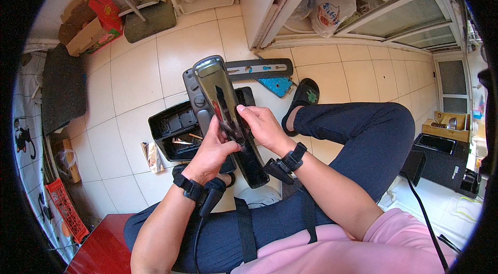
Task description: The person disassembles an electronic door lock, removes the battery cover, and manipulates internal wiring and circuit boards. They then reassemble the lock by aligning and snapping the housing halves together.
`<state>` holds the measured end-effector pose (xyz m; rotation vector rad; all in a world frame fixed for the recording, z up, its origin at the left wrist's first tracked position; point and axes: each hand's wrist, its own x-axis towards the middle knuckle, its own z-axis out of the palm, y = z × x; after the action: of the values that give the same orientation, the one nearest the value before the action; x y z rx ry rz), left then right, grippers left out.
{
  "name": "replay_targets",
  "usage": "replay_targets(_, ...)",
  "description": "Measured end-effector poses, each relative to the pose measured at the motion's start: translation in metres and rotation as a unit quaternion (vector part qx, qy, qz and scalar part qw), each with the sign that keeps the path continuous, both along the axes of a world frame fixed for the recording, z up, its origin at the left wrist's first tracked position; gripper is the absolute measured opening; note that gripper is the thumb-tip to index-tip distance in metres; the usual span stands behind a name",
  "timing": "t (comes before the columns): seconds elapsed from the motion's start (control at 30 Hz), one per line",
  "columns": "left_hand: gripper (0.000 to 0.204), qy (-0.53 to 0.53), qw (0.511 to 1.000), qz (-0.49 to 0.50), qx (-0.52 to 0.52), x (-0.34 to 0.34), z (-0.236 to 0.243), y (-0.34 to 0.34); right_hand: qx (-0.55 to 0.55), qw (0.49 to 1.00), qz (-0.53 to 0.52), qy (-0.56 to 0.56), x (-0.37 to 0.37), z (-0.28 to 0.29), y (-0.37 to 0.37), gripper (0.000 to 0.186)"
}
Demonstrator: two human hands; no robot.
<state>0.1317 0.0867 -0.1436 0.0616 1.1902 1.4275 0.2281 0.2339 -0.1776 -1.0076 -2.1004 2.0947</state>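
Note:
A long, glossy black panel [220,95] with a rounded far end slants across the middle, above my lap. My left hand [211,152] is closed on its left edge, the thumb lying over the shiny face. With thumb on top, my right hand [263,128] grips the right edge. Just past the panel and partly hidden by it is a black plastic part with round knobs [198,100]; I cannot tell whether the two are joined. An open black case [174,134] with moulded compartments lies on the floor to the left.
A black slotted strip [267,68] and a blue piece [278,86] lie beyond my hands. Crumpled foil [152,157] rests beside the case. A cardboard box [91,35] and a dustpan [150,22] stand far left. My slippered foot [305,99] is at right.

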Motion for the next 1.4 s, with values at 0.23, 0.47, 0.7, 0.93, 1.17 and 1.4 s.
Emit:
replay_targets(0.23, 0.082, 0.003, 1.0, -0.007, -0.014, -0.0006, 0.0004, -0.0001, -0.017, 1.0, -0.007, 0.005, -0.0011, 0.0008, -0.0009, 0.048)
replay_targets(0.47, 0.081, 0.004, 1.0, -0.015, -0.019, -0.0016, 0.0051, 0.0002, -0.026, 0.999, -0.016, 0.022, -0.0012, 0.0053, -0.0015, 0.05)
replay_targets(0.7, 0.08, 0.001, 1.0, -0.012, -0.016, -0.0016, 0.0038, 0.0004, -0.028, 1.0, -0.012, 0.001, -0.0015, 0.003, -0.0004, 0.05)
replay_targets(0.93, 0.081, 0.004, 1.0, -0.008, -0.012, -0.0011, 0.0027, 0.0007, -0.04, 0.999, -0.014, 0.012, -0.001, 0.0031, -0.001, 0.05)
replay_targets(1.17, 0.08, 0.004, 1.0, -0.012, -0.019, -0.0019, 0.0029, 0.0005, -0.039, 0.999, -0.009, 0.003, -0.0011, -0.0016, -0.0003, 0.051)
replay_targets(1.4, 0.081, 0.0, 1.0, -0.004, -0.015, -0.0008, 0.002, -0.0002, -0.04, 0.999, -0.006, 0.008, 0.0002, -0.002, -0.0005, 0.05)
